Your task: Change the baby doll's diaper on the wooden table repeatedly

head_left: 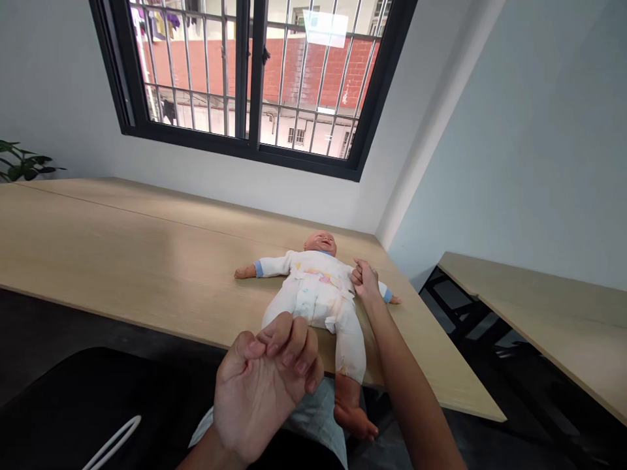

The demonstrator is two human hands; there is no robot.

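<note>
Nearest the camera, the left hand point(269, 385) is being held palm up, its fingers loosely curled toward the thumb with nothing being gripped; by it, one leg of the baby doll point(321, 277) is being partly hidden. Farther out, the right hand point(365, 279) is being held at the doll's side, its fingers bunched in front of an outstretched sleeve; whether any cloth is being pinched there cannot be told. Face up near the end of the counter point(147, 248), the doll is being supported along its back, its head being pointed toward the window point(252, 147). With its legs being directed toward the near edge, its front is presumably being presented within reach of both hands, and one bare foot point(355, 421) is being left overhanging. Around the hips, over the white suit, what appears to be a diaper point(313, 303) is being worn; whether it is being secured by the small flap point(330, 324) at its lower front cannot be told.
</note>
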